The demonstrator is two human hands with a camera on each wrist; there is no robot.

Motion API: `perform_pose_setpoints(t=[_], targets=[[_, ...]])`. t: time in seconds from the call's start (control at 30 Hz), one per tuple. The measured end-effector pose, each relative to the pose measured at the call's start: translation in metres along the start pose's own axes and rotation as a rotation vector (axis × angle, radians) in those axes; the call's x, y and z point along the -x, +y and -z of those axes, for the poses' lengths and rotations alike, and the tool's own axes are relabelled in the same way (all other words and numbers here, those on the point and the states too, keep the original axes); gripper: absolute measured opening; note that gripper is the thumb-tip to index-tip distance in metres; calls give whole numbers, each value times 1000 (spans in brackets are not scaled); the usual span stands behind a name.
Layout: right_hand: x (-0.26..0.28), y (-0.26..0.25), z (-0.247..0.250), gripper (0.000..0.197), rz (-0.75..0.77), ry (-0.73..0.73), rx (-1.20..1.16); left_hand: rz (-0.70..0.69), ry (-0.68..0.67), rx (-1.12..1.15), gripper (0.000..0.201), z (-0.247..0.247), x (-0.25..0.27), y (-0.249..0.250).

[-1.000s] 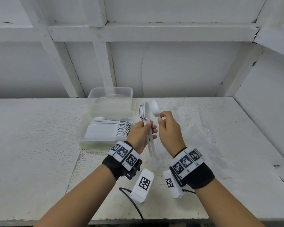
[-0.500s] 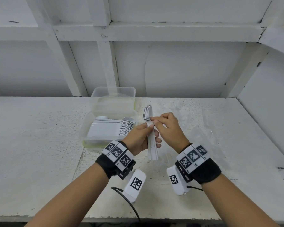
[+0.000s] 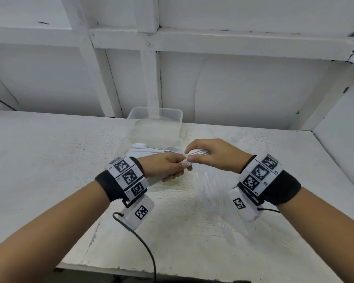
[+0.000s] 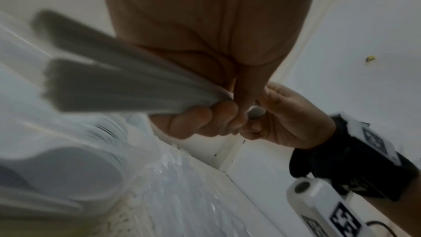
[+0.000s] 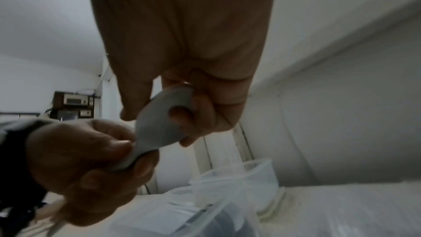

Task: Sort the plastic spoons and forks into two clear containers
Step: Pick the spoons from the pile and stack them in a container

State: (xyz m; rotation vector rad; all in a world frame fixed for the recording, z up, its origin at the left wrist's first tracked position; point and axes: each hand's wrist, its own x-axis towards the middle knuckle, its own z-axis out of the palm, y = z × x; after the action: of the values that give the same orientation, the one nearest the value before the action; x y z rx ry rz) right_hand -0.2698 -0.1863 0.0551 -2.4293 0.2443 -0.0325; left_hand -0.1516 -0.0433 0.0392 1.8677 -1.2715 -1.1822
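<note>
Over the table's middle I hold a stack of white plastic spoons (image 3: 198,153) level between both hands. My left hand (image 3: 177,170) grips the handles, which stick out blurred in the left wrist view as a grey bundle (image 4: 114,82). My right hand (image 3: 192,157) pinches the spoon bowls (image 5: 164,118) from above. Just behind the hands a clear container (image 3: 129,149) holds a row of white spoons (image 3: 151,151). A second clear container (image 3: 154,119) stands behind it by the wall and looks empty. No forks are visible.
Crumpled clear plastic wrap (image 3: 211,193) lies on the white table (image 3: 49,160) below my right hand. A white wall (image 3: 233,88) closes the back and another the right side. A black cable (image 3: 143,244) runs off the front edge.
The spoon stack has swung from upright to level and come down next to the near container. My right hand has moved from the top of the stack to pinch the bowls.
</note>
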Motion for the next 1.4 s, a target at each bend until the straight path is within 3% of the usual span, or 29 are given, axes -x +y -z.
perform_pose_setpoints(t=[0.17,0.27,0.37,0.43,0.57,0.63,0.7,0.77,0.83,0.93,1.03,1.17,1.23,1.4], targets=[[-12,7,-8,13,1,16,-53,178,-92,-163,18,25,14,-20],[-15,8,-10,14,-32,-63,-58,196,-131,-226,23,40,24,-31],[-23,-3,-18,31,88,-186,272,208,-128,-314,26,53,26,-36],[-31,-13,-25,36,180,-179,429,205,-118,-377,25,61,25,-37],[-54,-20,-31,28,285,-67,379,182,-65,-347,22,82,26,-38],[-68,-20,-27,26,290,-42,351,147,51,-304,19,92,25,-39],[-82,-15,-18,27,251,-15,393,102,272,-285,23,101,20,-44],[-96,-9,-2,26,126,23,336,101,519,-298,36,107,14,-52],[-108,1,15,20,-46,68,151,117,631,-406,38,107,9,-61],[-119,12,27,13,-166,141,-16,96,479,-657,30,95,-5,-70],[-126,8,17,18,-192,48,0,147,278,-778,36,82,-26,-77],[-132,3,-3,21,-209,-52,-56,238,164,-871,37,77,-49,-85],[-134,3,-12,18,-213,-75,-69,263,144,-914,35,76,-52,-87],[-137,2,-27,18,-190,-129,-42,173,247,-908,36,75,-49,-89]])
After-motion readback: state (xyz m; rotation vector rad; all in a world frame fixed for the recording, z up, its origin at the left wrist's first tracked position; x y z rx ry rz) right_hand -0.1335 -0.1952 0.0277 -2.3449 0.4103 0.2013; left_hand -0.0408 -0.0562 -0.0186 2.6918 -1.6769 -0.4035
